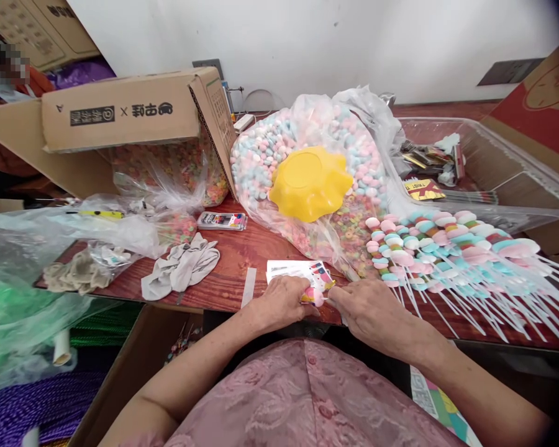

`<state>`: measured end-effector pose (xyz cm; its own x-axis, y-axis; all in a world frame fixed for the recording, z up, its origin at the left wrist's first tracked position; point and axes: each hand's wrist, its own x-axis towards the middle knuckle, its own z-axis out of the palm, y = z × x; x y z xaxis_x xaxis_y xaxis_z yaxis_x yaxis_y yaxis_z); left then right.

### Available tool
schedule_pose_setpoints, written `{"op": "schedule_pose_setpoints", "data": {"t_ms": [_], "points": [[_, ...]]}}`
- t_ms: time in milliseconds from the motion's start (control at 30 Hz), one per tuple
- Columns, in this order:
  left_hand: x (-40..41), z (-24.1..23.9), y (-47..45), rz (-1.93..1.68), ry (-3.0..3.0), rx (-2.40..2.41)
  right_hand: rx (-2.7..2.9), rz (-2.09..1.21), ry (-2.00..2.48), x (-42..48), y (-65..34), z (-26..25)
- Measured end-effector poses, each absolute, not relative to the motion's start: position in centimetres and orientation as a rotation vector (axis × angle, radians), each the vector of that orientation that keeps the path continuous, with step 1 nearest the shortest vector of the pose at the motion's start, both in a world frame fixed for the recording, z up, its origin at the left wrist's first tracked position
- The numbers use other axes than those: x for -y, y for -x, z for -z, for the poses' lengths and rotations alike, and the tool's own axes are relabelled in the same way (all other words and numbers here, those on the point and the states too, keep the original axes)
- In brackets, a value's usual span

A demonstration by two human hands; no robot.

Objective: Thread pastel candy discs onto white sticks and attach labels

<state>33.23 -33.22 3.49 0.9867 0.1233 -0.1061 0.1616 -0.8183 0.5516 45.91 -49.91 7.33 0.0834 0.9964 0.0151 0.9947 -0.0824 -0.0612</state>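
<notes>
My left hand [282, 302] and my right hand [370, 308] meet at the table's front edge, both pinched on a small pink candy piece [315, 296]. Under them lies a white printed card [298, 271]. To the right, a pile of finished candy skewers [451, 248] with white sticks fans out over the table. Behind the hands stands a big clear bag of pastel candies [354, 155] with a yellow wavy bowl [310, 183] resting on it.
A cardboard box [121, 112] lies tipped at the left over a bag of coloured ring candy [177, 167]. Grey gloves [181, 267] and plastic bags [37, 248] lie at the left. A clear bin [503, 167] with packets stands at the right.
</notes>
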Motion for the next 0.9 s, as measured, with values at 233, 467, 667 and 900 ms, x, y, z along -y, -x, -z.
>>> {"op": "schedule_pose_setpoints", "data": {"t_ms": [233,467,667,900], "points": [[34.1,-3.5,-33.9,0.035,-2.258,-0.173,2.112,-0.081,2.203,48.1,-44.8,-7.3],[33.6,-6.0,-32.9,0.063,-1.655,-0.130,1.729,-0.046,1.909,49.3,-47.2,-9.2],[34.7,-6.3,-32.6,0.105,-1.543,-0.202,1.648,-0.073,1.873,49.7,-47.2,-8.9],[35.6,-4.2,-33.1,-0.169,-1.641,-0.221,1.811,0.182,1.904,48.2,-46.2,-6.7]]}}
